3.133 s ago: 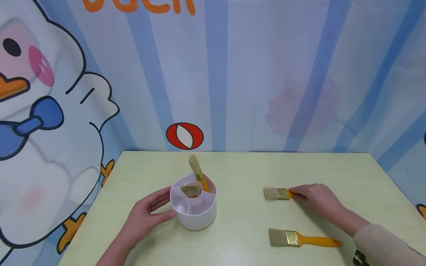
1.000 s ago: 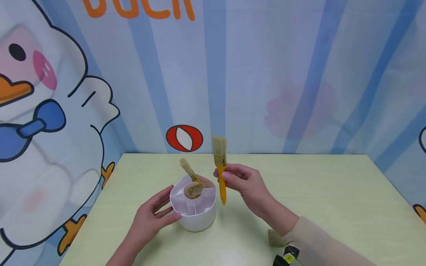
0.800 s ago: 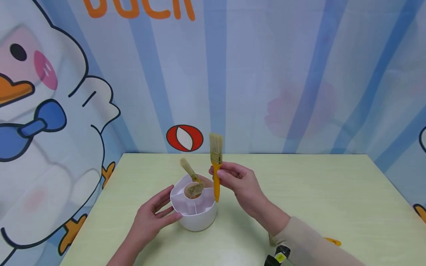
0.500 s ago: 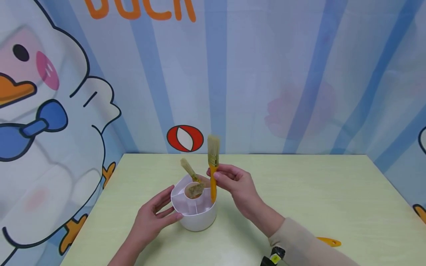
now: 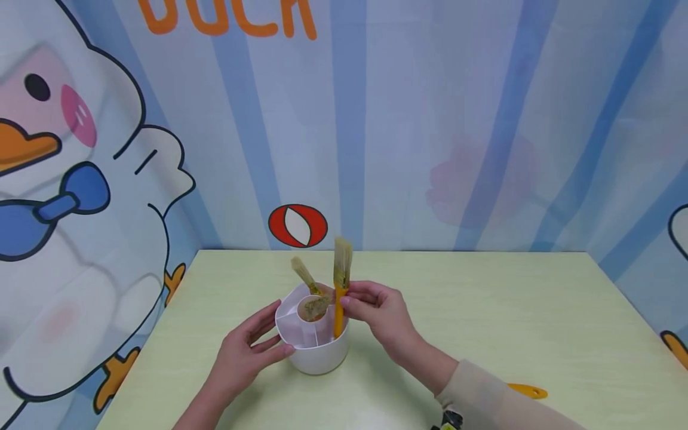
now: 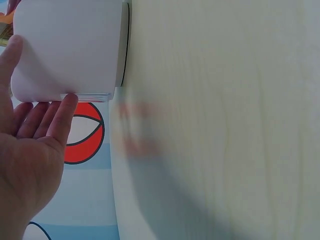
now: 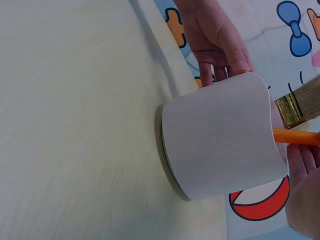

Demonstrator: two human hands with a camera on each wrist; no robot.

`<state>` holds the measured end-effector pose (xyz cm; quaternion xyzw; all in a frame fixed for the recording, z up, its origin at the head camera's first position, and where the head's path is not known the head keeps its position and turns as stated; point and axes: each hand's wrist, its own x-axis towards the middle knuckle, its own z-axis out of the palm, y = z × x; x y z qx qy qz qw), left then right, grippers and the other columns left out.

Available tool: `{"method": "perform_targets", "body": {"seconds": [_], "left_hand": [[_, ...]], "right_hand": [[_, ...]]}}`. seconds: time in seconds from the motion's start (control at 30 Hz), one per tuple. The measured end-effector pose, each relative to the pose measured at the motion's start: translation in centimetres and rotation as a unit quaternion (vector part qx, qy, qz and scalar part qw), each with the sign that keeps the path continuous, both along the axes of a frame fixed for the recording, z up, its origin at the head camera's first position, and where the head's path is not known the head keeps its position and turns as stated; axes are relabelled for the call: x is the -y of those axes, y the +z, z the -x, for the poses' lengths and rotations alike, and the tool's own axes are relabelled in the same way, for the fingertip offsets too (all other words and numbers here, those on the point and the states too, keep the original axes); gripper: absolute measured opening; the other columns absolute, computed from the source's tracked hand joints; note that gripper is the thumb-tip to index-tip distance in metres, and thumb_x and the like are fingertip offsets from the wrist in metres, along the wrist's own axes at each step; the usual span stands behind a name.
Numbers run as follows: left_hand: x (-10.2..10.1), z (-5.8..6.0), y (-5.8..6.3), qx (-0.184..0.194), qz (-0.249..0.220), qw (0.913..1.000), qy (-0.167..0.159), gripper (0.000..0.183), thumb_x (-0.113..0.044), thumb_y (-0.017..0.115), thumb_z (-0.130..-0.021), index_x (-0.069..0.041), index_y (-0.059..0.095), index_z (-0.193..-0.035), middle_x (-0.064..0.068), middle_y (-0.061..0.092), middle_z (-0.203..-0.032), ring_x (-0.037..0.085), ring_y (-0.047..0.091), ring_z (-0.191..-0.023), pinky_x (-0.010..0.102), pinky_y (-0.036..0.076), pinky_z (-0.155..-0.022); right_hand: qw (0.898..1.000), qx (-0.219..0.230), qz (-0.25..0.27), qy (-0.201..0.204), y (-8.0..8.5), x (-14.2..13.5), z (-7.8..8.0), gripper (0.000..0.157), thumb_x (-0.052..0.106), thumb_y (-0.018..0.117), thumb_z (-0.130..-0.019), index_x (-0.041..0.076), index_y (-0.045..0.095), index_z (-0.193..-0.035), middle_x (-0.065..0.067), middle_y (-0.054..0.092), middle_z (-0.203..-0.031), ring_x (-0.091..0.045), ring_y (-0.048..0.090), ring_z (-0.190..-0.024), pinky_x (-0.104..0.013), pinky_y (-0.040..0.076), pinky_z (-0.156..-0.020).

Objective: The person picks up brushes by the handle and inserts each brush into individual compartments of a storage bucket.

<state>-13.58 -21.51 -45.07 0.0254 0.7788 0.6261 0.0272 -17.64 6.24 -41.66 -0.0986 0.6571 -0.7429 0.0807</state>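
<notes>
Right grip on upright brush partway inside holder

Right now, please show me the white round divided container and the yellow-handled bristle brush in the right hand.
White round divided container [image 5: 319, 361], head view: front outer wall.
Yellow-handled bristle brush [image 5: 341, 279], head view: metal ferrule.

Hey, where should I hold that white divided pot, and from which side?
Probably by the outer wall of the white pot, from the left, where your left hand touches it: that wall is upright and rounded, so a hand can curve round it. The right side is crowded by your right hand and its brush.
</notes>
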Motion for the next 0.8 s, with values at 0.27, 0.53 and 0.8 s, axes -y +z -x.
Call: {"method": "perform_targets", "body": {"seconds": [0.27, 0.53, 0.8], "left_hand": [[-0.13, 0.04, -0.02, 0.001, 0.004, 1.0000, -0.002, 0.084, -0.016, 0.094, -0.084, -0.015, 0.054, -0.157, 0.013, 0.056, -0.158, 0.036, 0.054, -0.146, 0.037, 0.060, -0.101], [-0.20, 0.04, -0.04, 0.004, 0.006, 1.0000, 0.002, 0.083, -0.016, 0.094, -0.084, -0.014, 0.053, -0.157, 0.015, 0.056, -0.157, 0.037, 0.054, -0.145, 0.036, 0.061, -0.100], [-0.09, 0.10, -0.07, 0.009, 0.005, 0.9999, 0.002, 0.085, -0.017, 0.094, -0.084, -0.014, 0.052, -0.158, 0.013, 0.053, -0.161, 0.034, 0.052, -0.148, 0.036, 0.060, -0.102]], "right_hand": [[0.999, -0.018, -0.034, 0.012, -0.12, -0.27, -0.39, 0.033, 0.004, 0.076, -0.099, -0.010, 0.070, -0.128, -0.019, 0.077, -0.115, -0.023, 0.078, -0.103, -0.036, 0.066, -0.091], [0.997, -0.042, -0.064, 0.023, 0.00, -0.53, -0.44, 0.031, 0.003, 0.078, -0.097, -0.009, 0.071, -0.125, -0.022, 0.078, -0.115, -0.027, 0.080, -0.099, -0.039, 0.067, -0.089], [0.993, -0.056, -0.102, 0.019, 0.36, -0.74, -0.08, 0.026, 0.006, 0.081, -0.096, -0.008, 0.074, -0.116, -0.019, 0.080, -0.107, -0.026, 0.080, -0.090, -0.037, 0.068, -0.082]]}}
